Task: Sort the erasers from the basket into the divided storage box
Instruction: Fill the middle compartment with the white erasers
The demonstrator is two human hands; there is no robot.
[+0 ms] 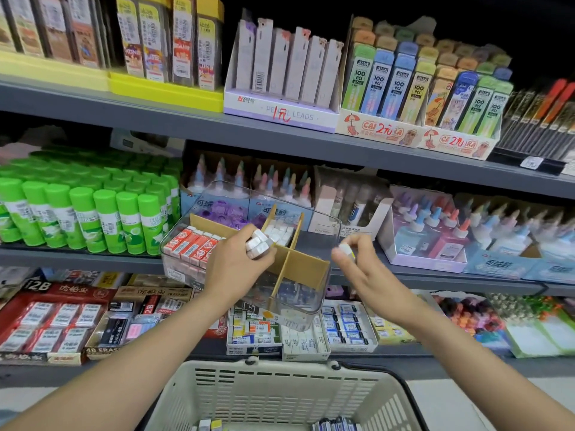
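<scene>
- The left hand point(231, 265) grips a bunch of small white erasers point(257, 244), fingers curled round them, over the middle of the box point(314, 293).
- The right hand point(362, 269) pinches one small white eraser point(346, 249) between thumb and fingertips, just right of the box's far right corner.
- The two hands are apart, with the box's cardboard divider point(298, 265) between them.
- The box is clear plastic and sits tilted on the edge of the middle shelf point(435, 276), its near end hanging out over the lower shelf.
- Its left compartment holds a row of red-and-white erasers point(194, 242); a far compartment holds small white erasers point(281, 233); purple pieces point(222, 213) lie in the far left part.
- The near right compartment shows dark blue items point(294, 293) through the clear wall; it is unclear whether they lie inside or below.
- The basket point(280, 390), cream plastic, is nearest the camera, below the arms; a few erasers point(337, 425) lie at its bottom.
- Green glue sticks point(90, 213) stand left of the box on the same shelf; glue bottles point(429, 228) stand to its right.
</scene>
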